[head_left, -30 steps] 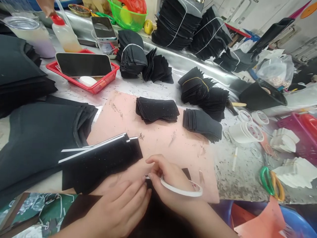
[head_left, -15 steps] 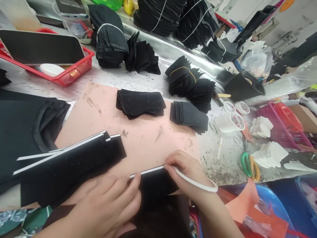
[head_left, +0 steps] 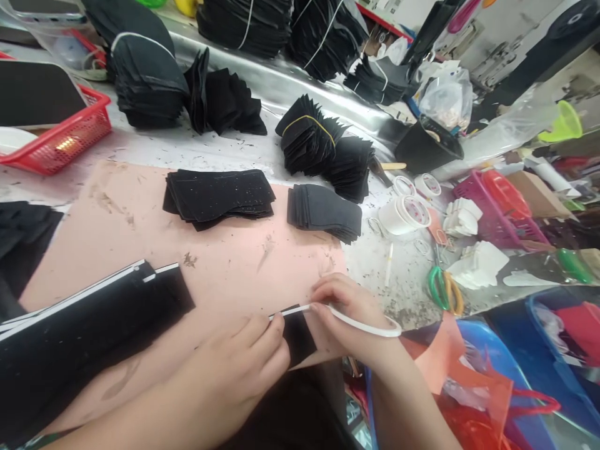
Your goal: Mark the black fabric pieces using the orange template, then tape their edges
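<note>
A narrow white strip point(head_left: 359, 324) runs from the top edge of a small black piece point(head_left: 300, 337) and loops over my right wrist. My right hand point(head_left: 349, 312) is closed on this strip, thumb against fingers, just right of the black piece. Fingers pressed together, my left hand point(head_left: 248, 356) lies on the black piece at its upper left edge and hides most of it. A pink board point(head_left: 234, 269) lies beneath both hands. To the left, larger black pieces point(head_left: 94, 337) with white strips along their upper edges lie overlapped on the board.
Two black stacks point(head_left: 220, 195) point(head_left: 323, 211) lie at the board's back edge. Behind are tied black bundles point(head_left: 147, 81) and a red basket point(head_left: 70, 137). Tape rolls point(head_left: 405, 214), scissors point(head_left: 445, 290) and a blue bin point(head_left: 482, 350) are at the right.
The view has shifted right. My left hand has moved closer to my right hand along the black piece, and less of the white edge shows between them.
</note>
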Action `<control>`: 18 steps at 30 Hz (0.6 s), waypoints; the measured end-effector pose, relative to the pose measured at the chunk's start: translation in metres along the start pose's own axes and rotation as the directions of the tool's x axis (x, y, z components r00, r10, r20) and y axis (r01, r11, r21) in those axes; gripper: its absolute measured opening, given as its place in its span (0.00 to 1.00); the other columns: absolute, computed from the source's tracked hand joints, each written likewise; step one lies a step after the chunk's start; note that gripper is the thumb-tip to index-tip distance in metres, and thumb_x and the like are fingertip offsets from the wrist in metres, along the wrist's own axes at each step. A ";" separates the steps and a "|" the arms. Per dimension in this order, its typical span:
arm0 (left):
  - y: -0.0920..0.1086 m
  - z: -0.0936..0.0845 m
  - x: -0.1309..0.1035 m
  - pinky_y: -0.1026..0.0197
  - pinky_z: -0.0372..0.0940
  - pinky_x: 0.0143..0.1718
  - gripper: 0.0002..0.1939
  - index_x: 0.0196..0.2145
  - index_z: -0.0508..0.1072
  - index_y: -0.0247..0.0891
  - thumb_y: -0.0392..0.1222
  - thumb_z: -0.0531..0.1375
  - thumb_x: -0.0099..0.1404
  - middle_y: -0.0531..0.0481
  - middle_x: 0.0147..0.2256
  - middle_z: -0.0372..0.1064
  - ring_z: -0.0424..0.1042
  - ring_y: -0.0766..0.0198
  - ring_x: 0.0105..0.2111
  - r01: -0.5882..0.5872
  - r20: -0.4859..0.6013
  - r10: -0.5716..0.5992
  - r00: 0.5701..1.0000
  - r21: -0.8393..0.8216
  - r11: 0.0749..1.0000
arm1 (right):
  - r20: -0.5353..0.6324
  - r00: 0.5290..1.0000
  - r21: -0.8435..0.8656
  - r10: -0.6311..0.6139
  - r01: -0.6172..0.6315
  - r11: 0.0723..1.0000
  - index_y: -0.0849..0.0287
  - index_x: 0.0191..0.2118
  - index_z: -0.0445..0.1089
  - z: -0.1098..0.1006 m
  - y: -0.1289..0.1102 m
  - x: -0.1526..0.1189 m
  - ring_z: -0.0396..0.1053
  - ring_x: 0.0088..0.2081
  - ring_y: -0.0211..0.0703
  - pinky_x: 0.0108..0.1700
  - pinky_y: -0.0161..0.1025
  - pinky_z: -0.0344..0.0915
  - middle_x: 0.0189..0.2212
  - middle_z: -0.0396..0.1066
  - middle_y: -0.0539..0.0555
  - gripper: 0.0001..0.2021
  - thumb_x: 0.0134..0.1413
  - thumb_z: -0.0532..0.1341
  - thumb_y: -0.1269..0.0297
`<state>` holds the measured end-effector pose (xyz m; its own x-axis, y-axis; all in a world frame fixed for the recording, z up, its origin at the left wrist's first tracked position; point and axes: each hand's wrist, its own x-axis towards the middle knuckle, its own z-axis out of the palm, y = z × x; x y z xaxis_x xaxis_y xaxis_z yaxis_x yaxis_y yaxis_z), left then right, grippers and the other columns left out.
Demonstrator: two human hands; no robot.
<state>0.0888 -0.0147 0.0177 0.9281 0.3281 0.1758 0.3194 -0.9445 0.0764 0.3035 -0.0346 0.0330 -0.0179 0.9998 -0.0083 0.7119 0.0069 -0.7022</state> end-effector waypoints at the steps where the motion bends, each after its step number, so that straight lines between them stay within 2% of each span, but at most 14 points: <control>1: -0.002 0.000 0.004 0.58 0.60 0.40 0.10 0.40 0.71 0.37 0.38 0.54 0.60 0.45 0.47 0.69 0.68 0.58 0.41 -0.008 0.018 0.008 1.000 -0.011 1.000 | -0.019 1.000 -0.017 -0.023 0.022 1.000 0.57 0.28 0.68 0.001 0.002 0.000 0.69 0.36 0.42 0.39 0.39 0.68 0.31 0.69 0.53 0.06 0.49 0.57 0.74; 5: -0.005 0.006 0.016 0.57 0.58 0.31 0.11 0.36 0.72 0.38 0.46 0.59 0.58 0.44 0.48 0.69 0.66 0.58 0.35 -0.036 0.015 0.036 0.999 -0.023 0.999 | -0.070 0.994 -0.070 -0.088 0.083 0.994 0.57 0.30 0.69 0.009 0.005 -0.001 0.69 0.35 0.41 0.38 0.37 0.68 0.31 0.68 0.53 0.07 0.51 0.56 0.75; 9: -0.006 0.010 0.020 0.58 0.57 0.29 0.10 0.34 0.72 0.39 0.47 0.60 0.57 0.45 0.48 0.69 0.64 0.60 0.32 -0.040 0.008 0.040 0.999 -0.020 0.999 | -0.061 0.985 -0.112 -0.163 0.155 0.982 0.58 0.33 0.71 0.013 0.009 -0.008 0.70 0.38 0.41 0.40 0.37 0.69 0.35 0.70 0.55 0.08 0.52 0.56 0.75; 13: -0.002 0.009 0.024 0.57 0.55 0.29 0.11 0.34 0.72 0.40 0.48 0.58 0.58 0.47 0.48 0.68 0.64 0.59 0.32 0.006 0.037 -0.005 0.999 -0.020 1.000 | -0.103 0.952 -0.201 -0.288 0.263 0.944 0.59 0.32 0.71 0.009 0.013 -0.016 0.71 0.40 0.44 0.42 0.40 0.69 0.36 0.73 0.58 0.10 0.54 0.54 0.75; 15: 0.000 0.008 0.023 0.56 0.56 0.31 0.15 0.34 0.72 0.41 0.54 0.59 0.57 0.47 0.48 0.69 0.64 0.58 0.34 0.037 0.036 -0.037 0.999 -0.023 0.999 | -0.024 0.956 -0.202 -0.293 0.282 0.938 0.59 0.32 0.71 0.002 0.010 -0.013 0.71 0.42 0.44 0.44 0.40 0.69 0.39 0.74 0.58 0.09 0.53 0.54 0.76; 18: 0.002 0.008 0.013 0.55 0.56 0.37 0.24 0.36 0.71 0.40 0.62 0.62 0.50 0.46 0.51 0.67 0.65 0.55 0.40 0.043 -0.005 -0.043 0.999 0.004 0.999 | 0.179 0.958 -0.190 -0.224 0.257 0.947 0.58 0.31 0.70 -0.011 -0.004 0.006 0.71 0.44 0.44 0.46 0.40 0.67 0.42 0.74 0.56 0.10 0.50 0.56 0.79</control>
<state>0.1031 -0.0126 0.0125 0.9124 0.3687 0.1776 0.3601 -0.9295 0.0797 0.3088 -0.0279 0.0437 -0.3023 0.9530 0.0220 0.8036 0.2672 -0.5318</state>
